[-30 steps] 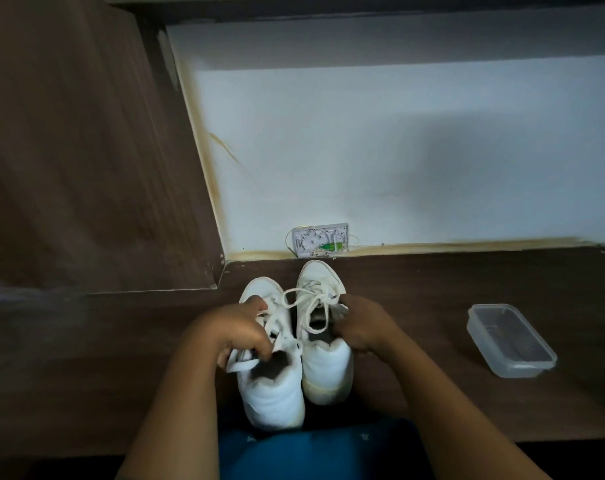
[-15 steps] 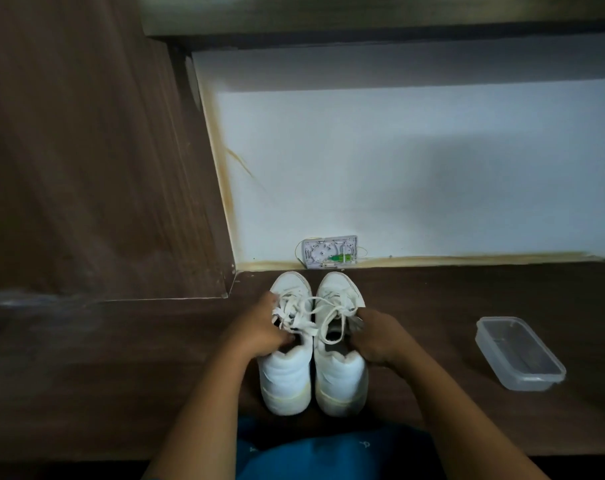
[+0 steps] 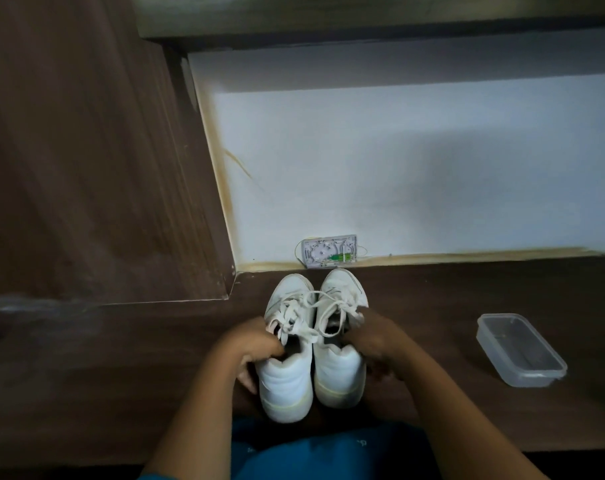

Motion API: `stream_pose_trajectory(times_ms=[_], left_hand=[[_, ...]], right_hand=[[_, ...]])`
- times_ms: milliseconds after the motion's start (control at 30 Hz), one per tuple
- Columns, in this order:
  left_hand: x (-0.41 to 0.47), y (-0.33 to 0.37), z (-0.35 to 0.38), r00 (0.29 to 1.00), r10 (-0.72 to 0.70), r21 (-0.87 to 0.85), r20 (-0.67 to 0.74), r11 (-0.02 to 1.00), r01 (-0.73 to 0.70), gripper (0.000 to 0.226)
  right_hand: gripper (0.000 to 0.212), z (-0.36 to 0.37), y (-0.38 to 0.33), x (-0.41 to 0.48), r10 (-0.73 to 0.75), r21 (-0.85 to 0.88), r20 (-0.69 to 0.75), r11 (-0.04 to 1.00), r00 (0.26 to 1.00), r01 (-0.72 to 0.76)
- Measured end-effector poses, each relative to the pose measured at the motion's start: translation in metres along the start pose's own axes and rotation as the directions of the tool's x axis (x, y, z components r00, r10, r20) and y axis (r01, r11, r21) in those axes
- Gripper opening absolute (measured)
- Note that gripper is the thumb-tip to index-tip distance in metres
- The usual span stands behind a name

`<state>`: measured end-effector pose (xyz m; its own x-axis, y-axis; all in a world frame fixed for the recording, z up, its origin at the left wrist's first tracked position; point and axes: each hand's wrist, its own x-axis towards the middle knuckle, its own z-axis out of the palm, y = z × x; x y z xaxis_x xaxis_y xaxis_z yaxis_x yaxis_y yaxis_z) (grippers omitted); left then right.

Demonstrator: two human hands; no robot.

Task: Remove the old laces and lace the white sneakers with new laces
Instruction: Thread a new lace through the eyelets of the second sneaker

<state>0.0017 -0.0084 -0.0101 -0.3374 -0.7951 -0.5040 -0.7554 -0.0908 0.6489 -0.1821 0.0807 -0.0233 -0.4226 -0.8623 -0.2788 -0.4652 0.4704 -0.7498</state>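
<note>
**Head view**

- Step in hand: opening stage, judged. The old laces [image 3: 296, 317] are threaded and knotted on both shoes, and nothing is unlaced yet. New laces are not seen.
- Left hand [image 3: 256, 344]: its fingers [image 3: 271, 346] are curled over the collar of the left sneaker [image 3: 287, 379], gripping it, with the thumb down the outer heel side.
- Right hand [image 3: 373, 337]: its fingers [image 3: 358, 327] are wrapped on the outer side of the right sneaker [image 3: 339, 372] by the collar. The fingertips are hidden, so I cannot tell whether they also catch a lace end.
- Sneakers: a white pair with scuffed, yellowed sole edges, standing upright on the dark wood table [image 3: 121, 341]. They sit between the two sets of fingers, sides touching, heels toward the person and toes beyond the fingertips.
- Laces: flat and off-white, in loose bows just ahead of the fingers, one loop crossing between the shoes.
- Next move, judged: free one hand, pinch a bow end and pull the knot loose while the other hand steadies that shoe. The loop crossing between the shoes may snag.
- Clear plastic container [image 3: 521, 351]: on the table, well apart to the right of the right fingers.
- White wall box [image 3: 330, 252]: just past the toes.
</note>
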Motion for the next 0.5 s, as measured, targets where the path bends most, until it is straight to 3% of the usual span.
stream_pose_trajectory(times_ms=[100, 200, 400, 500], left_hand=[[0.005, 0.0, 0.003, 0.983, 0.095, 0.076, -0.155, 0.994, -0.084, 0.019], [0.003, 0.005, 0.002, 0.961, 0.15, 0.083, -0.233, 0.987, -0.134, 0.014], [-0.035, 0.049, 0.013, 0.901, 0.358, 0.041, -0.246, 0.932, -0.359, 0.014], [-0.063, 0.099, 0.022, 0.827, 0.519, 0.175, -0.216, 0.854, -0.49, 0.018]], right_hand=[[0.022, 0.008, 0.004, 0.003, 0.006, 0.069, 0.008, 0.998, 1.0, -0.006], [0.025, 0.005, 0.008, 0.001, 0.005, 0.132, -0.034, 0.991, 0.999, 0.0], [0.031, -0.047, 0.004, -0.049, -0.038, 0.202, -0.198, 0.976, 0.98, 0.079], [0.032, -0.09, 0.012, -0.093, -0.032, 0.231, -0.327, 0.966, 0.945, 0.113]])
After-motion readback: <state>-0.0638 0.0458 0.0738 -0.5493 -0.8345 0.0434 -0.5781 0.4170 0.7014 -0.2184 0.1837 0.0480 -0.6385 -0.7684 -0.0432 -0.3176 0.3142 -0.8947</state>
